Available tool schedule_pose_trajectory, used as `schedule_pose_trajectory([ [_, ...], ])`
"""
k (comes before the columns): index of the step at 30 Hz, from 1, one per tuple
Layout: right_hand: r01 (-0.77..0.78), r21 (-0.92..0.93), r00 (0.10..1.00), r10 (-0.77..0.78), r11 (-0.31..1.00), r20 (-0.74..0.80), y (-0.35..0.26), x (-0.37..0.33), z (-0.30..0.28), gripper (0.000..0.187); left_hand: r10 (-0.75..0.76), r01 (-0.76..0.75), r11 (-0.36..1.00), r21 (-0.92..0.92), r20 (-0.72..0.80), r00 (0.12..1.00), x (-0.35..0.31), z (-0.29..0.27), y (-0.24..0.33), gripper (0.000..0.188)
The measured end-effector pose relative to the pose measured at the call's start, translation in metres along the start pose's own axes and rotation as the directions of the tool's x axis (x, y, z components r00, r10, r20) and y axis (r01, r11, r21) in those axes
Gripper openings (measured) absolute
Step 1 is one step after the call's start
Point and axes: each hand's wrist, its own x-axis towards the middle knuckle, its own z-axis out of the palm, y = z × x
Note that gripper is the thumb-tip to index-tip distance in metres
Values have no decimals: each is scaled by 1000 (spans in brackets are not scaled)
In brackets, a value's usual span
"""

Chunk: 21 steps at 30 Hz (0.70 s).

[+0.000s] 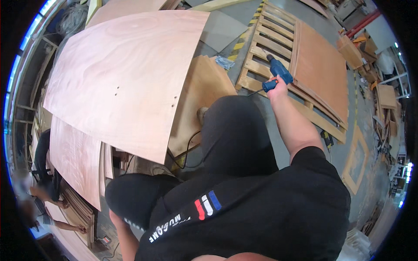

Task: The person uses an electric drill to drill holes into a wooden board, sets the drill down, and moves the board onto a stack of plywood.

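Observation:
A blue corded power drill is gripped in my right hand, arm stretched out ahead. Its bit points away from me, over a wooden pallet. My left hand is down beside my left thigh, and its fingers are hidden there. In front of me on the left lies a large pale plywood sheet, with pairs of small dark holes near its middle and its right edge. Other plywood sheets lie under its right side, next to my knee.
A stack of brown boards rests on the pallet. Another plywood sheet is at the left, near a co-worker's hands on stacked boards. A black cable runs by my knee. A wooden frame lies on the floor at right.

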Motion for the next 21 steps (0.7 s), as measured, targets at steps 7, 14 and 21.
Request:
schedule_pose_trajectory([
  [7, 31, 160, 999, -26, 987, -35, 51, 92, 11, 20, -180, 375, 815, 442, -422, 889, -23, -43, -29, 51],
  [14, 102, 188, 984, -71, 977, -165, 98, 181, 22, 25, -46, 566, 401, 720, -601, 798, -71, -101, 12, 48],
  [21, 78, 174, 996, -69, 982, -58, 81, 220, -27, 28, -297, 557, 817, 151, -716, 631, -46, -91, 61, 37],
])
